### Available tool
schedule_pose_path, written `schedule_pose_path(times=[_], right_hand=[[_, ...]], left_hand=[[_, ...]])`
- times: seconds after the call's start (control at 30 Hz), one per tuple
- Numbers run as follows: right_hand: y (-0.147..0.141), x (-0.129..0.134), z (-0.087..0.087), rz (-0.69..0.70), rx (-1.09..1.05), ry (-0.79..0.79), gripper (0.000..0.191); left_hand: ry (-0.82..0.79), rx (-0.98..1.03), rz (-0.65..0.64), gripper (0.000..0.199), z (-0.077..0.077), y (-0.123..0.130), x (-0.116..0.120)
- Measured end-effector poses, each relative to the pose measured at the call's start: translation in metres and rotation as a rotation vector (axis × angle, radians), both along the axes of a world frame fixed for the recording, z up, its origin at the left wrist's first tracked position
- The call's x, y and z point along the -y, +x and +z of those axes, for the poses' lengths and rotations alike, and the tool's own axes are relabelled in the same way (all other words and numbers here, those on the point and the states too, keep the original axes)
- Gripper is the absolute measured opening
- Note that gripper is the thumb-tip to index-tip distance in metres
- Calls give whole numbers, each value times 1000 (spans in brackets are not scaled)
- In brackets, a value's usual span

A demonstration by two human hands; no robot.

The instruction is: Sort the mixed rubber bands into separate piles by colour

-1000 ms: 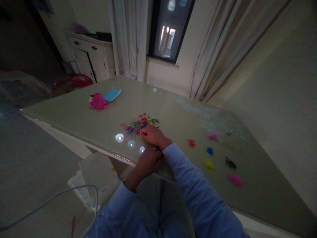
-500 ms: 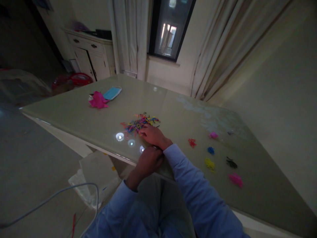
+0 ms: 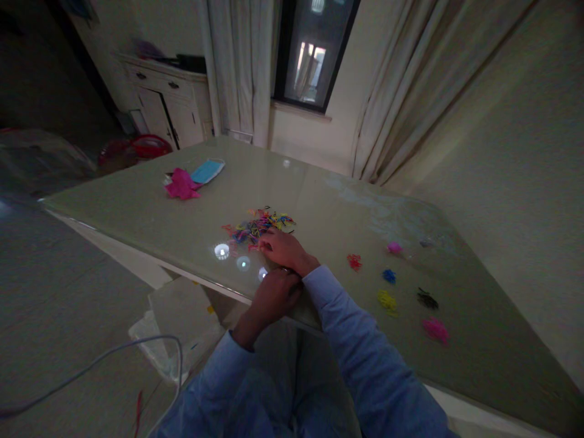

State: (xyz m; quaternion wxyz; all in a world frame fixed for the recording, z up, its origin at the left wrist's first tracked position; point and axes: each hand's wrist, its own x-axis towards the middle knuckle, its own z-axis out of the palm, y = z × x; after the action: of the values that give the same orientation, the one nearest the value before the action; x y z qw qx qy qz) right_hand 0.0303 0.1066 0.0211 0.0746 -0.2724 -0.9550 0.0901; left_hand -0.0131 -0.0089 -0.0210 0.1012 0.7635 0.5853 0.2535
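Note:
A mixed heap of small colourful bands (image 3: 258, 226) lies on the glossy table (image 3: 314, 201). My right hand (image 3: 283, 248) is at the heap's near right side, fingers bent together at its edge; what they pinch is too small to name. My left hand (image 3: 277, 293) rests by the table's front edge, under my right wrist, its fingers curled and partly hidden. To the right sit separate little piles: red (image 3: 354, 262), blue (image 3: 389, 276), yellow (image 3: 387, 302), black (image 3: 427, 298) and pink (image 3: 435, 330).
A blue face mask (image 3: 207, 171) and a crumpled pink piece (image 3: 182, 184) lie at the table's back left. Another small pink item (image 3: 393, 247) and a clear scrap (image 3: 425, 244) are at the right. A cable (image 3: 118, 348) hangs at the lower left.
My right hand has shifted very slightly to the right at the heap's edge. The left hand and the piles look the same.

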Motion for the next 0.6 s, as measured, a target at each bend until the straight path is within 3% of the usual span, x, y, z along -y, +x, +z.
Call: schedule_pose_path(times=[0.6], right_hand=[[-4,4,3,-13,52,34,19]], left_hand=[[1,-24,24,13,1,1,1]])
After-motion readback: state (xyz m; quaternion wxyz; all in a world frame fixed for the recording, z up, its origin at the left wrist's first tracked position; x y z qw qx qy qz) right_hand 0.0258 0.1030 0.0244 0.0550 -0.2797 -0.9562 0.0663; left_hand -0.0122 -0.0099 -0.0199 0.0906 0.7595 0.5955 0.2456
